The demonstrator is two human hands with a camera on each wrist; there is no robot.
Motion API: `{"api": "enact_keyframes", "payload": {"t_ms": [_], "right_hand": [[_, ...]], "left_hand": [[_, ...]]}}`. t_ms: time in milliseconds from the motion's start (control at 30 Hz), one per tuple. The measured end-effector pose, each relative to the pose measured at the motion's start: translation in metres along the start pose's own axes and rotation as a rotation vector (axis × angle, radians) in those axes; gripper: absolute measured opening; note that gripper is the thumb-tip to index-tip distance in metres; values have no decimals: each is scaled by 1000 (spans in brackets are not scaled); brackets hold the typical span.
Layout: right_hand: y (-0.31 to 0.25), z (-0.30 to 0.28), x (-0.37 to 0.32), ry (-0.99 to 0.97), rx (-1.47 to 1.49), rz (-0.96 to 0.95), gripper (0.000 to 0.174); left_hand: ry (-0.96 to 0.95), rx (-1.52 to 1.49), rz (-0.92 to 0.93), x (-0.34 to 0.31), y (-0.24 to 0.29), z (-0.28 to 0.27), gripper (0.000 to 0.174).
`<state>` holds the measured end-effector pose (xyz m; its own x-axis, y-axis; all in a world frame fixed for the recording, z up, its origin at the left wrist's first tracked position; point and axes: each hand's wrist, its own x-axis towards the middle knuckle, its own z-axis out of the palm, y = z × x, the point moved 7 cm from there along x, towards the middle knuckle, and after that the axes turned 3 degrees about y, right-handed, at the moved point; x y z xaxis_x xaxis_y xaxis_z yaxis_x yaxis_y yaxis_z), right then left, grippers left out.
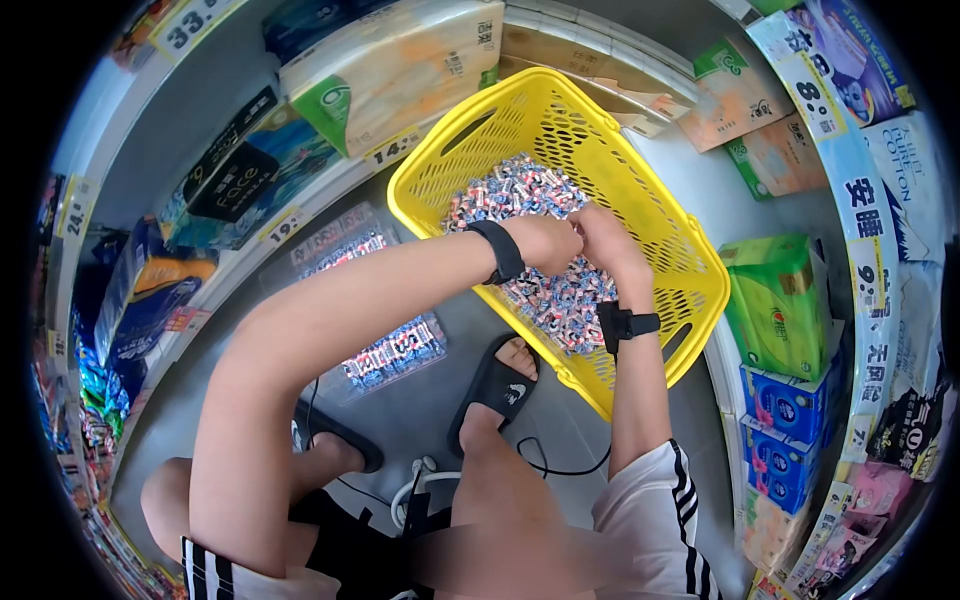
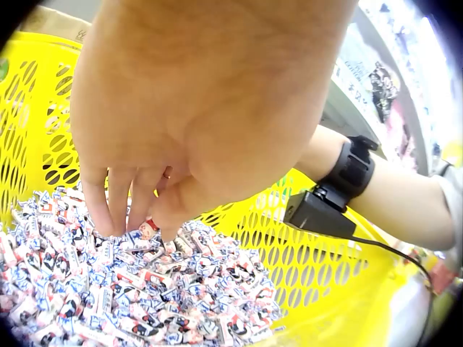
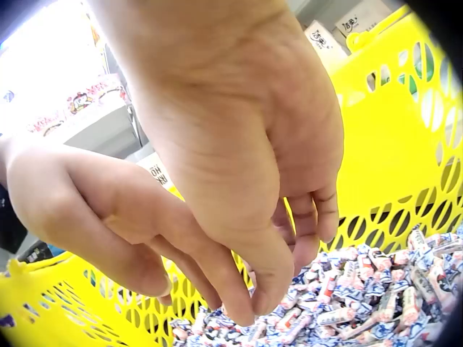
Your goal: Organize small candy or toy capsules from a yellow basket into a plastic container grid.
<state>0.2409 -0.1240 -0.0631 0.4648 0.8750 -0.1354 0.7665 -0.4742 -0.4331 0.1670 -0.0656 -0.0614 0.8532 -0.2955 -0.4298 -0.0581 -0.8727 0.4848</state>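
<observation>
Both hands meet over a yellow basket [image 1: 665, 215] that holds a heap of small wrapped candies [image 1: 560, 310]. The left hand [image 1: 545, 243] reaches across from the left; its bent fingers point down in the left wrist view, thumb close to the fingertips. Beside it, the right hand [image 1: 610, 245] has its thumb and fingers bent downward, nearly touching the left fingers in the right wrist view. A small red spot shows between the hands in the head view. The fingers hide whether either hand pinches a candy.
Clear packs of wrapped candies [image 1: 395, 355] lie on the floor [image 1: 420, 430] left of the basket. Shelves with tissue packs [image 1: 400, 75] and green packs [image 1: 775, 305] stand on both sides. The person's sandalled feet [image 1: 500, 385] and a black cable [image 1: 565, 470] are below the basket.
</observation>
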Motion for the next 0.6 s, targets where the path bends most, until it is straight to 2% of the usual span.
{"api": "enact_keyframes", "payload": {"t_ms": [100,167,200,233,300,367,467,600], "right_hand": [[-36,-17,2,-60,68,-27,30],[-52,-23,-2,-59,152,8,29],[-66,-28,-2,-5,102,-68,25],[-75,-28,-3,-10,101,-78,25],[-104,-40,-8,49,195,-178,23],[-139,-50,-12,15,163,-167,21],[-179,-53,-14,15,209,-241,19],[-219,-45,-12,19,205,-295,19]], "left_hand": [[103,4,14,-42,8,-15,24],[358,14,63,-69,10,-27,26],[440,23,50,-84,10,-32,33],[445,21,41,-97,9,-32,33],[677,34,46,-132,7,-45,36],[717,19,15,-154,-2,-43,35],[856,-172,49,-200,-8,-51,22],[949,-227,74,-247,-20,-45,20]]}}
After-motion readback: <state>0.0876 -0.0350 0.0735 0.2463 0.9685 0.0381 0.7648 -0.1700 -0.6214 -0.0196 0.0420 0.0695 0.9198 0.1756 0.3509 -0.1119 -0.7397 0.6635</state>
